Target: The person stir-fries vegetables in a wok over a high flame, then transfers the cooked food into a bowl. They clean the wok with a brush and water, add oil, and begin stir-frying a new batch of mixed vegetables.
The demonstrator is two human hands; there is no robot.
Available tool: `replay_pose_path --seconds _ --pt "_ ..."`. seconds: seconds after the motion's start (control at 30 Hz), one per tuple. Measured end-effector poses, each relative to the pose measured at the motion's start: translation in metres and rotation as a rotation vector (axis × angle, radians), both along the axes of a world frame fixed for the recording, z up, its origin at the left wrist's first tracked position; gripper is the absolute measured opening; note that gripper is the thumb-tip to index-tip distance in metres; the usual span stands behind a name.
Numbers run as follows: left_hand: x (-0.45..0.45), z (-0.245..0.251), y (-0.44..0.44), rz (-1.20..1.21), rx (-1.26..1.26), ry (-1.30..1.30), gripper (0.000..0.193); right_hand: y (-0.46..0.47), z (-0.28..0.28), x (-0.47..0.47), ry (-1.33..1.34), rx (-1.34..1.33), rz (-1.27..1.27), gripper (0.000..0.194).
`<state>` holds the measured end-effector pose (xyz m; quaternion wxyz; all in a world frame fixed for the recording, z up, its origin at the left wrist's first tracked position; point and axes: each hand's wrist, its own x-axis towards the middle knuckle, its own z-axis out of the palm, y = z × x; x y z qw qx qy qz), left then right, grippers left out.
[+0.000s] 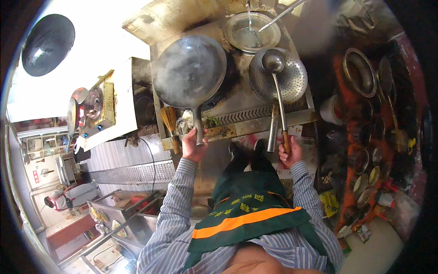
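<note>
My left hand [194, 145] grips the handle of a steaming steel wok [191, 68] on the stove. Steam partly veils the wok's inside, and I cannot make out any food in it. In my right hand [290, 152] is the wooden-ended handle of a metal ladle [273, 61]. The ladle's bowl lies over a perforated strainer [294, 78], whose own handle points towards me beside the ladle's. Behind the strainer, water runs into a round metal basin [236, 32]. A bamboo wok brush [168, 120] and a crumpled whitish cloth [185, 121] sit left of the wok handle.
A slotted drain strip [243, 114] runs along the stove's front. At right stand a metal bowl [360, 72], a white bucket [331, 109] and several small dishes. Another wok [49, 44] shows at upper left. A person [58, 200] is in the far left background.
</note>
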<state>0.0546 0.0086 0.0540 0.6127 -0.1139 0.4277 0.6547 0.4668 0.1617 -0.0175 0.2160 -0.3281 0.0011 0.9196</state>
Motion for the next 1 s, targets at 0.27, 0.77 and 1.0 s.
replay_pose_path --seconds 0.27,0.77,1.0 --pt "-0.011 -0.002 0.02 -0.117 -0.065 0.159 0.014 0.03 0.079 -0.001 -0.807 0.904 0.301 0.025" --pt "-0.027 -0.031 0.01 -0.086 -0.109 0.218 0.016 -0.088 0.12 0.014 -0.688 0.716 0.085 0.047" --pt "-0.043 -0.045 -0.014 -0.029 -0.156 0.214 0.034 -0.072 0.098 0.051 -1.317 1.231 0.333 0.062"
